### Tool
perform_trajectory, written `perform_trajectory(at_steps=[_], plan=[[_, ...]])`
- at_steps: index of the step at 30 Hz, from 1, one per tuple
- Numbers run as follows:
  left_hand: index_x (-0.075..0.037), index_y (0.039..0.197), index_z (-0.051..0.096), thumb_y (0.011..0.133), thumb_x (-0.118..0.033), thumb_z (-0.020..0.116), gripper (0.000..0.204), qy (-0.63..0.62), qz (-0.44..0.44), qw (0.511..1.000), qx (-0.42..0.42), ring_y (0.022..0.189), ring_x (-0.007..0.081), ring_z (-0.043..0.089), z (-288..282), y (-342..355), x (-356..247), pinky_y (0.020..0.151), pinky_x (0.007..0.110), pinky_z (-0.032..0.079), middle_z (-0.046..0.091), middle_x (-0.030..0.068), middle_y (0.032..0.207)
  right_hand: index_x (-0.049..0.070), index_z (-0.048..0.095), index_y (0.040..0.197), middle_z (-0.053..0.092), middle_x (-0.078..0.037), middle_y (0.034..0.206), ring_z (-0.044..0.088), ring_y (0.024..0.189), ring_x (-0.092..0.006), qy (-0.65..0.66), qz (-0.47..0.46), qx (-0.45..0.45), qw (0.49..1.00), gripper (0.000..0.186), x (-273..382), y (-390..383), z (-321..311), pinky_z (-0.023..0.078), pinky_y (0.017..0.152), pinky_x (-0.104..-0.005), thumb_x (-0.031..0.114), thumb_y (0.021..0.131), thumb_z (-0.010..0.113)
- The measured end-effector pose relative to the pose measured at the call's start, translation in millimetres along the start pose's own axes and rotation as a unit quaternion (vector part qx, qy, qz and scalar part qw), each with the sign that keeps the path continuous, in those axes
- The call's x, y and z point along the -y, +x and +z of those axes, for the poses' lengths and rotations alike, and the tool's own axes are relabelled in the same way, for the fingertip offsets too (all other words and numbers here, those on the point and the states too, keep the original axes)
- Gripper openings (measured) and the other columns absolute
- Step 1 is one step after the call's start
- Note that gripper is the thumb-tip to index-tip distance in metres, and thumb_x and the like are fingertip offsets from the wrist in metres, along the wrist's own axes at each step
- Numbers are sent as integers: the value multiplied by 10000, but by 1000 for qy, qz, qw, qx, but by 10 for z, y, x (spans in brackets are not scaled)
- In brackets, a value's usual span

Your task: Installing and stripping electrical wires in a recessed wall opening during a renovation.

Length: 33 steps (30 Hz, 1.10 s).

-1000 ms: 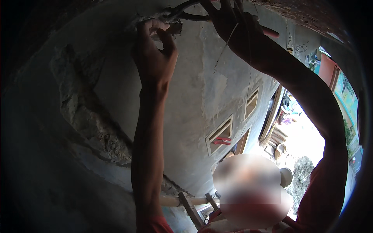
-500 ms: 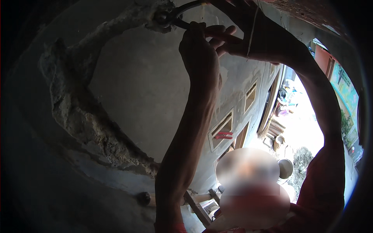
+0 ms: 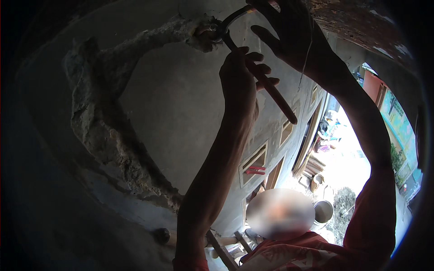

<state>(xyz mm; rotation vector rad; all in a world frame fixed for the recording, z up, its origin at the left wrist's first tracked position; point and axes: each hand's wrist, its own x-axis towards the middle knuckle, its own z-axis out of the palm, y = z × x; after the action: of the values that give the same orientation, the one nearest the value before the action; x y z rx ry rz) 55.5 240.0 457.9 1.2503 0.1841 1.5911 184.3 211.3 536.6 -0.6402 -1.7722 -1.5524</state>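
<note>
A long-handled cutter with dark curved jaws and red handles is raised at the top of the head view. Its jaws are at a rough broken patch at the end of a jagged band of mortar on the grey wall. My left hand is closed round the lower handle, which slants down to the right past my fingers. My right hand is at the upper handle, thumb stretched away from it; the picture's top edge cuts off some of its fingers. The two handles stand wide apart.
Pliers with red handles rest in a wall opening. Wooden bars and a round pole end lie below my left forearm. Farther down are a bucket, a heap of grey material and a blurred person's shape.
My hands have moved apart and the cutter's handles have spread. The lower handle has swung downward, showing its full length. The whole view has shifted slightly.
</note>
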Motion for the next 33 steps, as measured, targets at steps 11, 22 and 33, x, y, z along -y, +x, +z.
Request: perform_trajectory(at_steps=[11, 22, 33], plan=[[62, 1133, 424, 1010, -265, 290, 375, -4, 6, 1000, -21, 750, 226, 636, -105, 128, -64, 577, 357, 616, 615, 190, 958, 4, 523, 1183, 418, -271, 1276, 435, 1168, -464, -31, 32, -29, 999, 485, 188, 208, 138, 386, 1008, -498, 110, 728, 653], [31, 1100, 431, 1008, -235, 305, 309, -122, -40, 991, -23, 622, 126, 522, -145, 184, -134, 485, 254, 451, 596, 150, 875, -108, 562, 1099, 505, -252, 1138, 536, 1056, -425, -193, -21, -63, 979, 379, 355, 360, 137, 481, 921, -440, 45, 752, 561], [-10, 1001, 480, 974, -164, 334, 214, -159, -75, 984, 8, 538, 39, 353, -191, 212, -201, 413, 187, 274, 482, 12, 731, -121, 629, 937, 560, -191, 1017, 591, 974, -364, -150, -148, -156, 965, 298, 316, 472, 237, 524, 856, -398, 4, 666, 636]])
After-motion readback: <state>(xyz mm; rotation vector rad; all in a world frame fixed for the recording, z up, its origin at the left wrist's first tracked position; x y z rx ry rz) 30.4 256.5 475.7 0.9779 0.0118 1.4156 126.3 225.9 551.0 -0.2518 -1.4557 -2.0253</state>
